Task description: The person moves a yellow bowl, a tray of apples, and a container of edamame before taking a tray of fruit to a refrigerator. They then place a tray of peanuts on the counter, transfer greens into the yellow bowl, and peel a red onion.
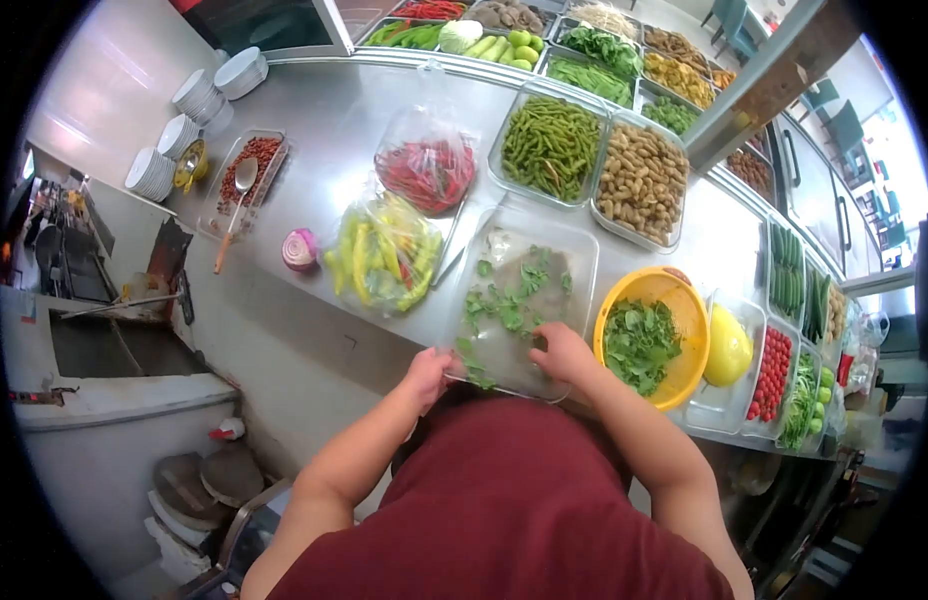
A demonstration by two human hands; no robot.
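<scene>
A clear plastic tray (574, 250) with loose sprigs of leafy greens (509, 305) lies at the front edge of the steel counter. At its near left corner, my left hand (427, 380) has its fingers closed on the rim, close to a few leaves. My right hand (564, 352) reaches over the near right side, fingers bent together at the greens' lower end; whatever is between the fingertips is mostly hidden. Just right of that hand sits a yellow colander (699, 325) with more leafy greens inside.
Left of the tray are a knife (451, 265), bagged yellow-green peppers (384, 255), bagged red chillies (424, 175) and a cut red onion (300, 249). Containers of green beans (551, 145) and peanuts (641, 180) stand behind. A yellow melon (728, 345) and cherry tomatoes (771, 373) are to the right.
</scene>
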